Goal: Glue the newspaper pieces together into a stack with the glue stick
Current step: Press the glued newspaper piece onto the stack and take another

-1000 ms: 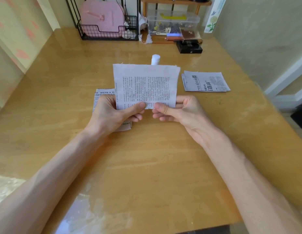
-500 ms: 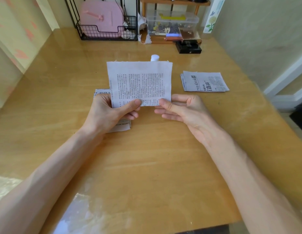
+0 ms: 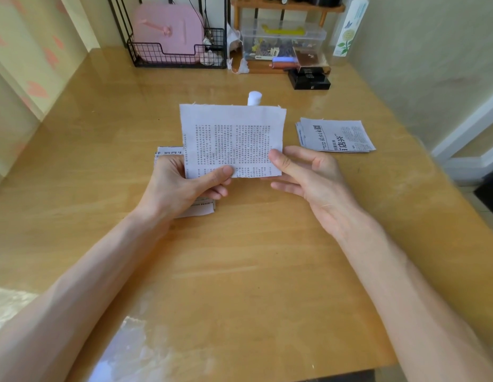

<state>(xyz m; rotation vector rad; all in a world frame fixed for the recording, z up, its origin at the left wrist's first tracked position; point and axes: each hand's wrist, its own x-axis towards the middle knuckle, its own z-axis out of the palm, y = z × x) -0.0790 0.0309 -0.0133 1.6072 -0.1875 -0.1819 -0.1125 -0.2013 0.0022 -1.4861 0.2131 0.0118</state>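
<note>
White printed paper (image 3: 231, 139) is pinched by the left hand (image 3: 180, 188) and right hand (image 3: 311, 180), held up probably to line it over the stack (image 3: 205, 210) under the left hand. Glue stick (image 3: 254, 98) stands past both hands.

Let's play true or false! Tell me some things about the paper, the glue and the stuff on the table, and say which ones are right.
1. The left hand pinches the newspaper piece. True.
2. The right hand holds the glue stick. False: the glue stick's white cap shows beyond the newspaper piece, in no hand. The right hand's thumb is on that piece.
3. A pile of newspaper pieces lies on the table, off to the right. True.
4. The wire basket holds something blue. False: it holds a pink thing.
</note>
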